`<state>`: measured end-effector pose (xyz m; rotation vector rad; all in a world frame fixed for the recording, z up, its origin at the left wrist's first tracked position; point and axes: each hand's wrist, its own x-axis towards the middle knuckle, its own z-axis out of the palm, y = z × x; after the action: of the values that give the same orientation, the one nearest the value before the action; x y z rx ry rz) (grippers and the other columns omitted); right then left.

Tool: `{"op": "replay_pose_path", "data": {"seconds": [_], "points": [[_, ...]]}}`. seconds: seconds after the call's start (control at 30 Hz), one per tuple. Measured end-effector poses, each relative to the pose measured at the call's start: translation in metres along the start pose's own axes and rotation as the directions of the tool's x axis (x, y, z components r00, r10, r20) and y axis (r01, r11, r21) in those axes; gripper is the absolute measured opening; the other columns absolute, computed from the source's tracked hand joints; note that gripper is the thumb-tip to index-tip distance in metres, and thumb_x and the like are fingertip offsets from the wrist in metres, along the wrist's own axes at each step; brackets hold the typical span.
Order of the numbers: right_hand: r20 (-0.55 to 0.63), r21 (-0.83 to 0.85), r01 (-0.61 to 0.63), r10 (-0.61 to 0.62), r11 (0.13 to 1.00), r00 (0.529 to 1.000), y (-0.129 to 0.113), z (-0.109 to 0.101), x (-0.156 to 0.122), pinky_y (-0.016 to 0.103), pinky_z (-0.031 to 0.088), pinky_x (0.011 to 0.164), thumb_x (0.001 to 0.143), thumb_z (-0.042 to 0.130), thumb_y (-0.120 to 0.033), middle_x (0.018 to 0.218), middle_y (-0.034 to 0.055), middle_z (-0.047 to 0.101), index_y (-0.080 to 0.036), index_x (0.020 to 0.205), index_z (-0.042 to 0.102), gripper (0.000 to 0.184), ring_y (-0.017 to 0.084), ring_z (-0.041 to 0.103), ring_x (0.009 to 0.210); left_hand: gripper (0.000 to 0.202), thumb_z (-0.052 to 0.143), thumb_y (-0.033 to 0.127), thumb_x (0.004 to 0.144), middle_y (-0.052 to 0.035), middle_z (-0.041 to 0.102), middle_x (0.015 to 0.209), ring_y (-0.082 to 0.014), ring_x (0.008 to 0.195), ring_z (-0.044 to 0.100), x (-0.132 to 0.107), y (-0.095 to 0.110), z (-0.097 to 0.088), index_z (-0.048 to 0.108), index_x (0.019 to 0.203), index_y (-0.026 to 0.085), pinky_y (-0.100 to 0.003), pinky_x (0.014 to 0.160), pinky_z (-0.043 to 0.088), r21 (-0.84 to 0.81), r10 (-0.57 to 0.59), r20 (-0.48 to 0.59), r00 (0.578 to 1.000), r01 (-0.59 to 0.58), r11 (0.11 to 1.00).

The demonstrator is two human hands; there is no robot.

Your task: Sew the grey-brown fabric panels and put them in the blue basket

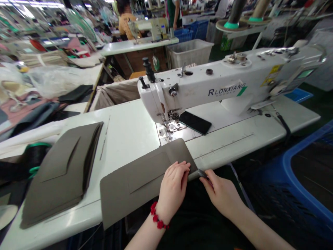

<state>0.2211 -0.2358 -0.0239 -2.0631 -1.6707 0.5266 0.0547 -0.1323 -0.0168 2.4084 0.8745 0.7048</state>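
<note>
A grey-brown panel (153,173) with a rectangular pocket patch lies on the front of the sewing table, its lower part over the edge. My left hand (175,182) rests on it near its right end, fingers laid together on the surface, gripping nothing. At the panel's right corner, my right hand (221,191) pinches what looks like small dark thread snips (202,173), their tip touching or very near the edge. Most of the snips is hidden by the fingers. Behind the panel stands a white sewing machine (197,86), its needle area just beyond the panel's far edge.
A stack of similar panels (62,166) lies on the left. A black phone (195,122) is on the machine bed. Right of me is a blue plastic basket (288,166). A dark thread cone (37,156) sits at far left; a co-worker (126,22) is in the background.
</note>
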Motion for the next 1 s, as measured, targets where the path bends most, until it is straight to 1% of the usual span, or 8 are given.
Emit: {"op": "replay_pose_path", "data": {"seconds": [0.17,0.3,0.5,0.53,0.6,0.7,0.8,1.0], "points": [[0.011,0.023,-0.019,0.019,1.000,1.000,0.001,-0.001,0.001,0.028,0.031,0.052,0.099,0.038,-0.036,0.069,-0.0009,0.062,-0.023,0.091,0.047,0.018,0.018,0.061,0.060,0.014,0.050,0.015,0.095,0.0002,0.065,0.117,-0.0165,0.117,0.056,0.001,0.001,-0.001,0.055,0.104,0.024,-0.042,0.110,0.039,-0.014,-0.005,0.001,1.000,0.005,1.000],[0.042,0.283,-0.081,0.072,0.956,0.997,-0.001,0.002,0.002,0.027,0.034,0.055,0.099,0.039,-0.039,0.068,-0.0014,0.057,-0.023,0.091,0.047,0.020,0.017,0.057,0.061,0.015,0.048,0.016,0.096,-0.0015,0.066,0.117,-0.0186,0.116,0.057,0.002,0.001,-0.001,0.056,0.105,0.024,-0.044,0.108,0.042,-0.011,-0.003,-0.006,1.000,0.003,1.000],[0.314,0.760,-0.372,0.199,0.533,0.928,-0.010,0.003,0.004,0.023,0.023,0.038,0.099,0.025,-0.053,0.057,-0.0092,0.028,-0.025,0.089,0.043,0.035,0.010,0.024,0.040,0.013,0.049,0.015,0.095,-0.0011,0.066,0.115,-0.0179,0.116,0.057,0.002,0.000,-0.002,0.056,0.103,0.024,-0.043,0.108,0.041,-0.028,0.003,-0.001,1.000,-0.003,1.000],[0.300,0.754,-0.367,0.212,0.545,0.930,-0.010,0.001,0.005,0.023,0.023,0.038,0.099,0.025,-0.053,0.057,-0.0091,0.029,-0.025,0.089,0.043,0.035,0.009,0.025,0.040,0.013,0.049,0.014,0.095,-0.0007,0.066,0.115,-0.0174,0.116,0.057,0.002,0.000,-0.001,0.055,0.102,0.024,-0.043,0.108,0.041,-0.031,0.005,-0.003,1.000,-0.005,1.000],[0.169,0.644,-0.267,0.207,0.717,0.964,-0.007,-0.004,0.004,0.024,0.030,0.045,0.099,0.033,-0.050,0.061,-0.0066,0.041,-0.024,0.089,0.046,0.030,0.010,0.039,0.046,0.013,0.050,0.014,0.095,-0.0002,0.066,0.116,-0.0166,0.116,0.057,0.002,-0.001,-0.001,0.055,0.102,0.024,-0.042,0.109,0.040,-0.034,0.007,-0.007,1.000,-0.007,0.999],[0.031,0.307,-0.116,0.112,0.945,0.993,-0.001,-0.007,0.002,0.027,0.034,0.055,0.098,0.041,-0.041,0.069,-0.0020,0.056,-0.023,0.092,0.049,0.021,0.015,0.056,0.061,0.015,0.051,0.014,0.095,0.0000,0.066,0.116,-0.0162,0.115,0.057,0.002,-0.001,0.000,0.055,0.105,0.024,-0.041,0.109,0.040,-0.021,0.009,-0.014,1.000,-0.010,1.000],[0.048,0.124,-0.069,0.063,0.990,0.997,0.002,-0.004,-0.001,0.027,0.032,0.054,0.100,0.038,-0.037,0.069,-0.0015,0.059,-0.022,0.095,0.049,0.019,0.017,0.060,0.061,0.017,0.051,0.014,0.095,0.0000,0.065,0.115,-0.0161,0.115,0.057,0.002,0.000,0.000,0.055,0.107,0.024,-0.041,0.108,0.040,-0.005,0.015,-0.020,1.000,-0.016,1.000],[0.006,0.055,-0.026,0.026,0.998,1.000,0.001,0.002,0.000,0.026,0.031,0.052,0.100,0.038,-0.035,0.069,-0.0020,0.060,-0.022,0.092,0.048,0.018,0.016,0.060,0.058,0.017,0.052,0.014,0.094,0.0002,0.065,0.116,-0.0163,0.116,0.056,0.002,0.001,-0.001,0.055,0.107,0.024,-0.041,0.109,0.039,-0.013,0.014,-0.011,1.000,-0.014,1.000]]}}
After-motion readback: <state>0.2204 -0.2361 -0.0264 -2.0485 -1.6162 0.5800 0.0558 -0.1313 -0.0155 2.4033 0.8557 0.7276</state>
